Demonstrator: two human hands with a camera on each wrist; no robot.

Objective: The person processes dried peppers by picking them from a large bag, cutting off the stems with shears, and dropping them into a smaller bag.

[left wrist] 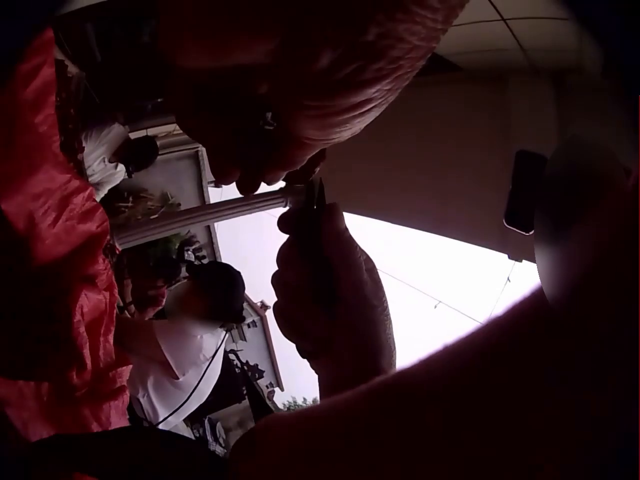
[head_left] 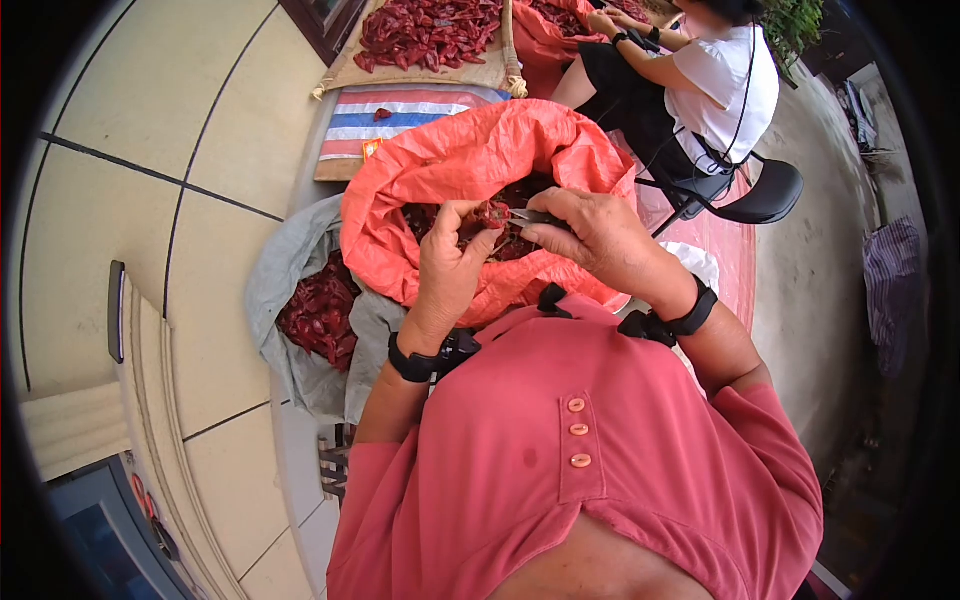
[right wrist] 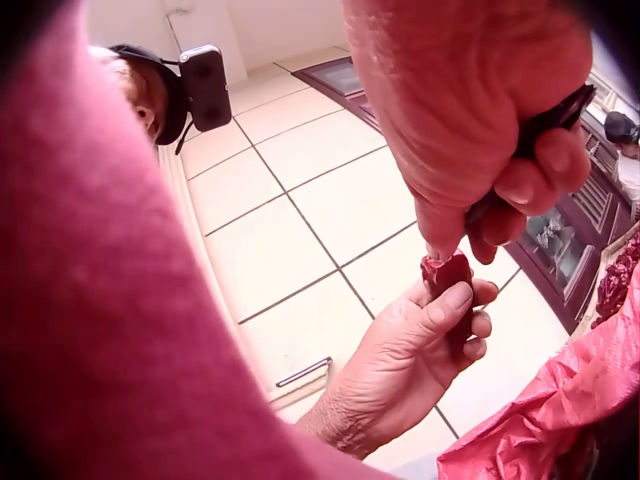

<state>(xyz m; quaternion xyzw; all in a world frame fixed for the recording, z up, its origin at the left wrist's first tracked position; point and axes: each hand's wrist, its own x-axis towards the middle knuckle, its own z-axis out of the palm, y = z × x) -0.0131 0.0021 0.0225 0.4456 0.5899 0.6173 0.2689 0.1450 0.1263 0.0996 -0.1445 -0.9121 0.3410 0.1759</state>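
Over the mouth of a red woven sack (head_left: 400, 180), my left hand (head_left: 452, 255) pinches a dried red chili pepper (head_left: 492, 213) between thumb and fingers. In the right wrist view the pepper (right wrist: 452, 275) stands upright, its open end towards the other hand. My right hand (head_left: 590, 230) grips a small dark-handled blade (head_left: 522, 216), with the metal tip right at the pepper's end. The handle (right wrist: 545, 125) runs through the curled fingers in the right wrist view. Both hands appear dark in the left wrist view. More dried peppers (head_left: 420, 217) lie inside the sack.
To the left, a grey sack (head_left: 275, 265) holds red peppers (head_left: 320, 315). Beyond the red sack lies a striped mat (head_left: 400, 120), with a pepper-laden woven tray (head_left: 345, 75) behind it. A person in a white shirt (head_left: 745, 95) sits on a black chair (head_left: 770, 190).
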